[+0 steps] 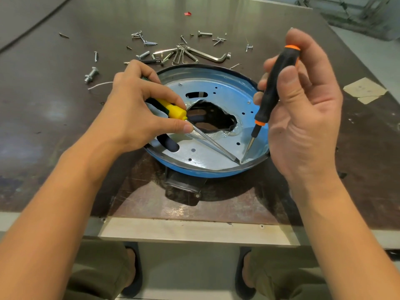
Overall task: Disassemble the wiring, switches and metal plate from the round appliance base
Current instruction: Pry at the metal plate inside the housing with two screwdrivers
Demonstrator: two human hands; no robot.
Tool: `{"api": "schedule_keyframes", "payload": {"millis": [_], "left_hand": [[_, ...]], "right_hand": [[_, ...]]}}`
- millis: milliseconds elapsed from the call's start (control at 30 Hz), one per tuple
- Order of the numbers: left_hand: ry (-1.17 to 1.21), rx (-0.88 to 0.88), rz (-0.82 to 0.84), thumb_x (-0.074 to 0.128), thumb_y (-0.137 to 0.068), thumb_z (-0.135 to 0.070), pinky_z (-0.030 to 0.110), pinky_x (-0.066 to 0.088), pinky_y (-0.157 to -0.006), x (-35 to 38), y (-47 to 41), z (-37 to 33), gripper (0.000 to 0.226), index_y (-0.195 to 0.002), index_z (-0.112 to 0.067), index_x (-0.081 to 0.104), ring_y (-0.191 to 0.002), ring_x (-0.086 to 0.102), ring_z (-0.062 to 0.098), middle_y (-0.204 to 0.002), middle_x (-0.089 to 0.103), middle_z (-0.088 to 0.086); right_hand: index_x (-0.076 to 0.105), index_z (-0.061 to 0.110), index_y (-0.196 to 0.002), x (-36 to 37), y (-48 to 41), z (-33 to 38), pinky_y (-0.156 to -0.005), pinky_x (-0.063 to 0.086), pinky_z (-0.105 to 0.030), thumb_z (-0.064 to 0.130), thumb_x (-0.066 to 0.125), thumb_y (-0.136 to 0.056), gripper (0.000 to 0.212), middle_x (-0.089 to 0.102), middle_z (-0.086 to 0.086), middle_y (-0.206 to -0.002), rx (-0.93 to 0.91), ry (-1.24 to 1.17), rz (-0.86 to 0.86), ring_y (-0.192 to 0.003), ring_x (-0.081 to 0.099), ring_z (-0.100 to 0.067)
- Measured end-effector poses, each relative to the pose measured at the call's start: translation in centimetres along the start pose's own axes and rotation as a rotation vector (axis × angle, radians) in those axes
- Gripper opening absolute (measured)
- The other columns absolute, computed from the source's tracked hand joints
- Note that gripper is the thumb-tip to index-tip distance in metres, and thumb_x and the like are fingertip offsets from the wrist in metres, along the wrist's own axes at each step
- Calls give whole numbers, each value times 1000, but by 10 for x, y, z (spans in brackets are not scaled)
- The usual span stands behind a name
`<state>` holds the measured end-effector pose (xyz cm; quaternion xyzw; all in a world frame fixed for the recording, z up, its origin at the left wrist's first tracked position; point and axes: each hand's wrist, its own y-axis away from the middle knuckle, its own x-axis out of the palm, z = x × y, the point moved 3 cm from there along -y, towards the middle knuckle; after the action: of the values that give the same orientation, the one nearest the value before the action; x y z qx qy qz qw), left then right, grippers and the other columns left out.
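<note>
The round blue appliance base [194, 169] lies on the table, tilted, with a silvery metal plate [212, 87] inside that has a jagged hole at its middle. My left hand [134, 109] grips a yellow-handled screwdriver [175, 111]; its shaft runs down to the plate's near right edge. My right hand [303, 109] holds a black and orange screwdriver [272, 87] nearly upright, its tip meeting the other tip at the rim, around the spot where plate and base join. A black part [184, 187] sticks out below the base's near side.
Several loose screws and bolts [92, 74] and a set of hex keys [194, 54] lie on the dark table behind the base. A white wire [99, 85] lies at the left. Tape patches [365, 89] sit at the right. The table's front edge [194, 230] is close to me.
</note>
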<state>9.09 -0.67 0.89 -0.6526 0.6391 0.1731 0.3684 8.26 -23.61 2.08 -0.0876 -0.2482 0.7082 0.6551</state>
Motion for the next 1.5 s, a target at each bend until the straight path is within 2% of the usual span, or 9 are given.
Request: {"api": "schedule_keyframes", "payload": {"millis": [100, 300, 500, 667, 833, 1000, 1167, 1333, 1500], "left_hand": [[7, -1, -1, 81, -48, -60, 23, 38, -85, 0, 0, 0, 41, -86, -47, 71, -115, 42, 20, -111, 39, -6], [9, -1, 5, 81, -48, -59, 19, 36, -84, 0, 1, -1, 40, -85, -47, 70, -115, 42, 20, -111, 39, -6], [8, -2, 9, 81, -48, -59, 13, 34, -80, -1, 1, -2, 39, -84, -48, 69, -115, 41, 18, -111, 39, -6], [12, 1, 16, 79, -47, -61, 14, 34, -81, -1, 1, -3, 40, -84, -48, 69, -115, 41, 19, -113, 40, -4], [12, 2, 15, 78, -47, -61, 12, 33, -80, -1, 1, -3, 39, -82, -49, 68, -115, 40, 17, -111, 39, -6], [6, 3, 20, 79, -47, -61, 14, 35, -80, -1, 1, -2, 40, -83, -48, 68, -115, 41, 20, -113, 40, -4], [9, 4, 18, 79, -47, -61, 13, 34, -80, -1, 1, -2, 40, -83, -49, 68, -115, 40, 19, -112, 39, -5], [9, 6, 16, 79, -46, -61, 13, 34, -78, -1, 1, -3, 39, -82, -49, 67, -114, 41, 19, -111, 39, -6], [7, 4, 14, 79, -46, -61, 13, 34, -78, 0, 1, -3, 39, -82, -49, 68, -114, 40, 19, -111, 39, -6]], "right_hand": [[47, 1, -138, -3, 1, 0, -85, 43, -43, 8, 37, -107, 33, 64, -13, -105, 34, -65, -1, -92, 54, -29], [54, 7, -129, 2, -1, 1, -82, 39, -44, 10, 54, -102, 28, 49, -8, -96, 8, -22, -23, -92, 41, -31], [48, 9, -131, -1, 0, 2, -79, 44, -40, 9, 31, -108, 28, 63, -13, -97, 12, -75, 19, -84, 53, -28], [48, 10, -128, 1, -1, 1, -82, 37, -44, 6, 50, -103, 26, 47, -9, -95, 9, -9, 14, -88, 42, -30], [43, 4, -137, -1, 1, 2, -84, 45, -40, 5, 31, -109, 31, 61, -16, -104, 23, -64, 29, -85, 55, -27], [50, 11, -127, 1, -2, 2, -72, 46, -37, 10, 43, -107, 21, 47, -8, -95, -12, -29, -1, -83, 46, -23], [47, 4, -134, -1, 0, 1, -82, 49, -36, 5, 29, -110, 30, 68, -6, -98, -1, -105, 26, -86, 64, -19], [52, 12, -125, 3, 0, 5, -79, 46, -37, 21, 54, -104, 23, 51, -6, -95, -11, -59, -10, -83, 51, -21], [52, 7, -127, -2, 1, 3, -82, 47, -39, 8, 30, -110, 28, 64, -14, -96, 22, -121, -21, -82, 58, -25]]}}
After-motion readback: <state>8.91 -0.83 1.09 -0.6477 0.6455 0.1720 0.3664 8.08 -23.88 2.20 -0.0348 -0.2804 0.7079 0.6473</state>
